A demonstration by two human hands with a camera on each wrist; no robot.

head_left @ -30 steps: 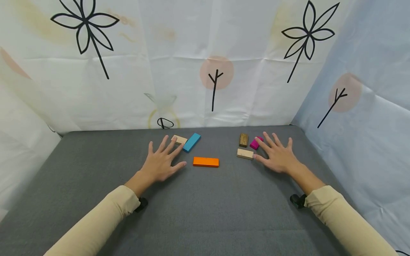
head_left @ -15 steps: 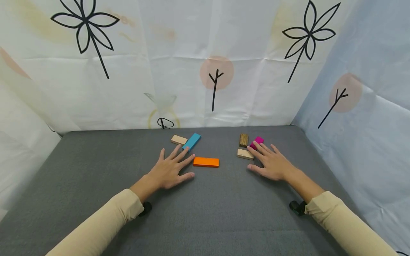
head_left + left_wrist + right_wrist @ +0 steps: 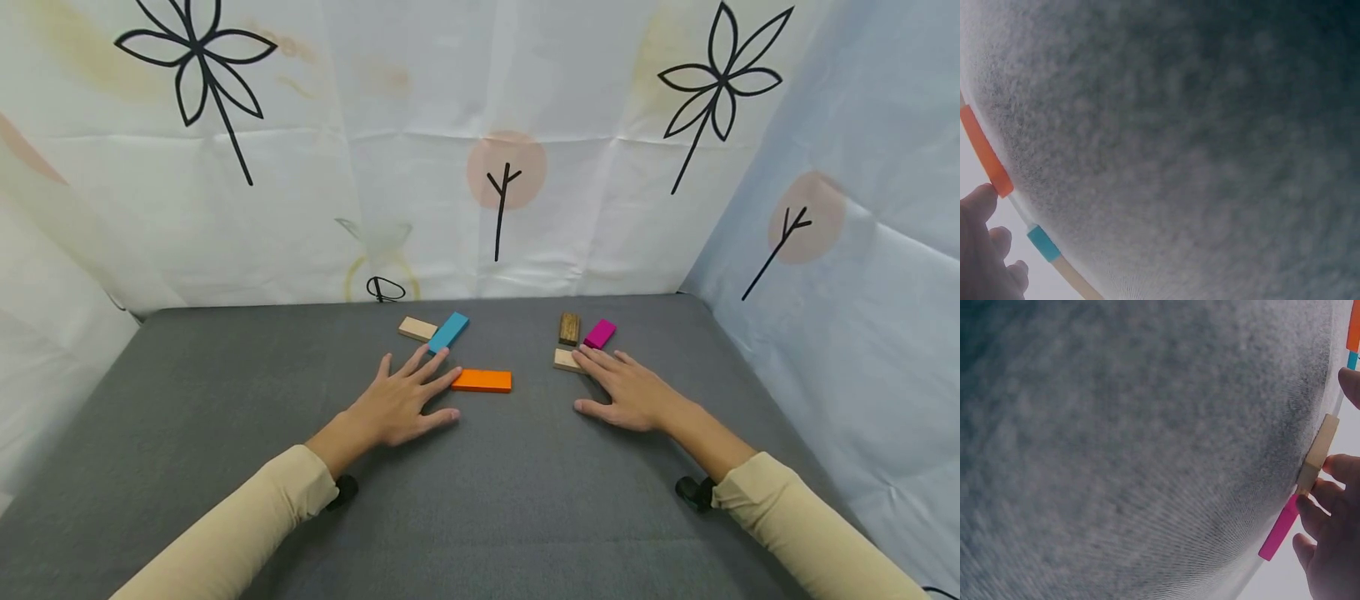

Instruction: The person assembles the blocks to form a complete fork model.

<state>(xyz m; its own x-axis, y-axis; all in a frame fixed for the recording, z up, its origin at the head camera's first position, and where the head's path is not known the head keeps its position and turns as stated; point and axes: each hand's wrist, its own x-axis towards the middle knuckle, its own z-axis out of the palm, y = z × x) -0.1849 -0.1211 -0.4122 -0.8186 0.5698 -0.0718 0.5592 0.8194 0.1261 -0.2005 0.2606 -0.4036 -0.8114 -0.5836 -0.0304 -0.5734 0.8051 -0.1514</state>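
My left hand (image 3: 397, 406) is spread palm down over the grey table, fingers straight and holding nothing. Its index fingertip overlaps the left end of an orange block (image 3: 482, 381), and its middle fingers reach the near end of a blue block (image 3: 449, 332). A pale wooden block (image 3: 417, 328) lies against the blue one. On the other side, my right hand (image 3: 632, 393) is also spread and holds nothing. Its fingertips cover part of a second pale wooden block (image 3: 566, 360), with a magenta block (image 3: 600, 334) and a dark brown wooden block (image 3: 569, 328) just beyond.
The grey cloth-covered table (image 3: 480, 500) ends at a white printed fabric wall (image 3: 427, 167) behind the blocks. Another fabric wall (image 3: 862, 333) closes the right side. A dark wrist camera (image 3: 694, 493) sits at the right cuff.
Both hands have drawn back toward the person. The left has also shifted right, uncovering the pale block and overlapping the orange one; the right has slid left over the other pale block.
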